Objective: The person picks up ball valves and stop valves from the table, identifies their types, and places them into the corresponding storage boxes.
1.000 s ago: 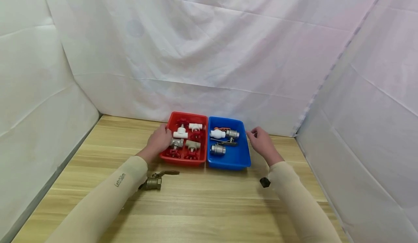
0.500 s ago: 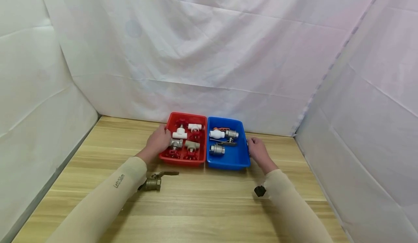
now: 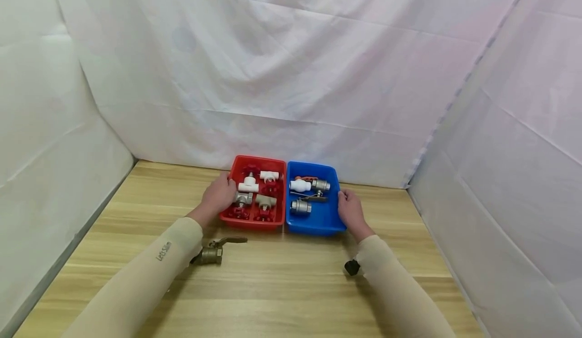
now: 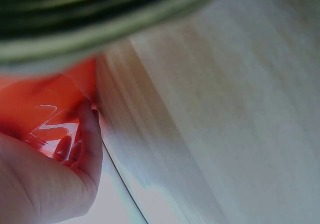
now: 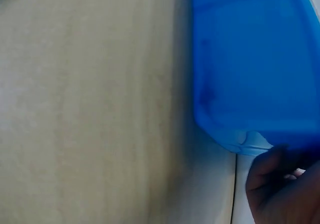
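In the head view my left hand (image 3: 220, 193) holds the left side of a red tray (image 3: 230, 221), thumb at the rim. The left wrist view shows its fingers (image 4: 91, 143) against the outer wall. My right hand (image 3: 351, 209) grips the right rim of a blue tray (image 3: 329, 222); in the right wrist view its fingers (image 5: 267, 171) curl at the wall. The trays stand side by side. In the red one lie several valves with red handwheels, among them a white tee-shaped valve (image 3: 248, 185). The blue one holds ball valves, including a white one (image 3: 300, 185) and a metal one (image 3: 301, 206).
A brass lever-handle ball valve (image 3: 211, 255) lies on the wooden table (image 3: 282, 287) beside my left wrist, partly hidden by the sleeve. A small black object (image 3: 351, 267) shows at my right wrist. White cloth (image 3: 282, 75) hangs behind and at both sides.
My right hand has come in from the right and taken hold of the blue tray's rim. The left hand keeps its hold on the red tray. The whole head view has shifted slightly.
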Demonstrator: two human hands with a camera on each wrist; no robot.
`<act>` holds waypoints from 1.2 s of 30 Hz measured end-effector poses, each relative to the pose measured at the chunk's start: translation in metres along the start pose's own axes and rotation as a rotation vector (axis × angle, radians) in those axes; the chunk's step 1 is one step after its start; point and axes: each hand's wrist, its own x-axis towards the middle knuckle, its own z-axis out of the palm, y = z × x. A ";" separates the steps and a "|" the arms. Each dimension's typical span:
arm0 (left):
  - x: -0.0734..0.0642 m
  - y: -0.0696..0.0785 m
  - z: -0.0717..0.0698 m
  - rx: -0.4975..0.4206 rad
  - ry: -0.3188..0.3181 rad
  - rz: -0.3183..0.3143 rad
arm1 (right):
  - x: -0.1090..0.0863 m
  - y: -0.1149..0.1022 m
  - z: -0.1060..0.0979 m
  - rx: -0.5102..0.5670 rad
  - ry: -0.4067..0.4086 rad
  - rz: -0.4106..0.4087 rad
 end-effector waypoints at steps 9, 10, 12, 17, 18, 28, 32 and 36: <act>0.002 0.000 0.000 -0.005 -0.002 -0.006 | -0.002 -0.002 0.002 0.032 0.054 -0.059; 0.002 -0.001 0.001 -0.004 -0.001 -0.009 | -0.002 -0.002 0.003 0.030 0.060 -0.067; 0.002 -0.001 0.001 -0.007 -0.002 -0.011 | -0.002 -0.002 0.003 0.023 0.074 -0.077; 0.002 -0.001 0.000 -0.018 -0.009 -0.014 | -0.002 -0.001 0.004 0.003 0.088 -0.081; 0.002 -0.001 0.000 -0.018 -0.009 -0.013 | -0.002 -0.001 0.004 0.002 0.087 -0.079; 0.001 0.002 -0.001 -0.024 -0.033 -0.008 | -0.006 -0.003 0.001 0.012 0.087 -0.078; 0.000 0.003 -0.004 -0.051 -0.067 -0.014 | -0.006 -0.002 0.001 0.013 0.081 -0.076; 0.000 0.002 -0.011 -0.095 -0.117 -0.015 | -0.006 -0.002 0.001 0.013 0.066 -0.073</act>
